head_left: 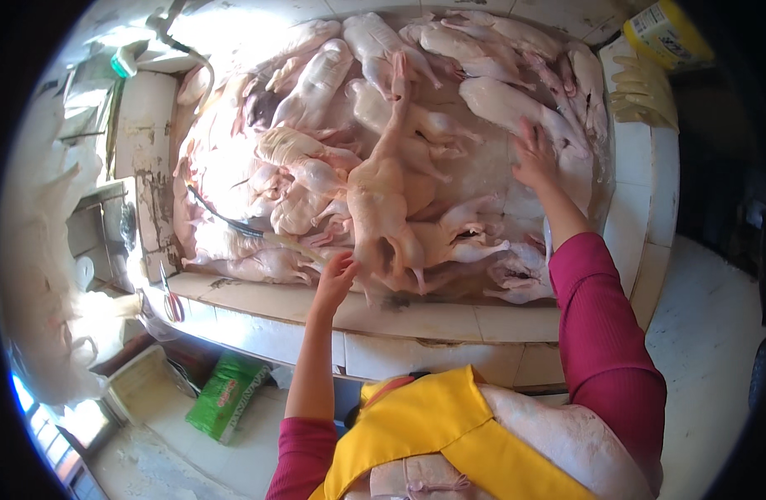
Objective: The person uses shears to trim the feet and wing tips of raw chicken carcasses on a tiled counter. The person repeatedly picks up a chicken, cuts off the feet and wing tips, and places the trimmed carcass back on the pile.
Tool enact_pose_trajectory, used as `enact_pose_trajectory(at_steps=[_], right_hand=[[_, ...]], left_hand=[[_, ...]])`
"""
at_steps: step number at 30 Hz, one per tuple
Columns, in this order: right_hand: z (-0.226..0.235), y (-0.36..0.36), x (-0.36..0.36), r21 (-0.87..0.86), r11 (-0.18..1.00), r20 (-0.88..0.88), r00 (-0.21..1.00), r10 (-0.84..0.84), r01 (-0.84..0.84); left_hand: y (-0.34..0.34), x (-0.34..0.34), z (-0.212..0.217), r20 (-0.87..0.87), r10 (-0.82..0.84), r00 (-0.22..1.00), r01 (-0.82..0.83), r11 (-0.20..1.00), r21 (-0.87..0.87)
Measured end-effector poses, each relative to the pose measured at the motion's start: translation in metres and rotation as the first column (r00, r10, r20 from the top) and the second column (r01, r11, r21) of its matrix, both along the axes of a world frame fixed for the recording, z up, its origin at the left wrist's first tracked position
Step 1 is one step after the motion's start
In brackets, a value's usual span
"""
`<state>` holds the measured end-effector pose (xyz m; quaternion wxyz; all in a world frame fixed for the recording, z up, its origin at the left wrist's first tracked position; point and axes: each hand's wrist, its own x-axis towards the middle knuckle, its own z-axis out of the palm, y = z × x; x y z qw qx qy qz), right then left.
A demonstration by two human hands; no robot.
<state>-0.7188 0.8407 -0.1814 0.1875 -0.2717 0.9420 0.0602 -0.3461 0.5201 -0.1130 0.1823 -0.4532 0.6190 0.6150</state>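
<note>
1. The plucked bird (381, 196) lies mid-counter (416, 321), its long axis running from the neck at the far end to the legs nearest you.
2. Your left hand (336, 277) touches its leg end, fingers loosely curled and gripping nothing.
3. Your right hand (533, 158) rests open on another carcass (516, 108) to the right, well apart.

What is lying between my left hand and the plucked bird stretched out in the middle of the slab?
Nothing visible. The left hand already reaches the tail end of the plucked bird; other carcasses crowd beside it.
</note>
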Motion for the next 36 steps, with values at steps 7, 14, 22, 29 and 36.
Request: enact_pose_trajectory(at_steps=[7,14,22,29,36], right_hand=[[0.013,0.002,0.025,0.249,0.967,0.332,0.934,-0.129,0.045],[0.029,-0.074,0.174,-0.379,0.917,0.357,0.894,0.272,-0.127],[0.062,-0.083,0.181,-0.114,0.99,0.203,0.974,0.099,-0.077],[0.088,-0.117,0.246,-0.681,0.692,0.359,0.933,0.032,0.239],[0.115,-0.177,0.306,-0.599,0.716,0.4,0.909,-0.121,0.359]], left_hand=[[0.014,0.013,-0.025,-0.143,-0.255,0.956,0.199,0.927,-0.319],[0.023,0.022,0.038,-0.103,-0.448,0.888,0.333,0.782,-0.527],[-0.092,0.104,0.078,-0.296,-0.286,0.911,0.02,0.75,-0.662],[-0.309,0.25,0.101,-0.12,0.012,0.993,-0.121,0.02,-0.993],[-0.429,0.252,0.097,0.325,-0.205,0.923,0.382,0.39,-0.838]])
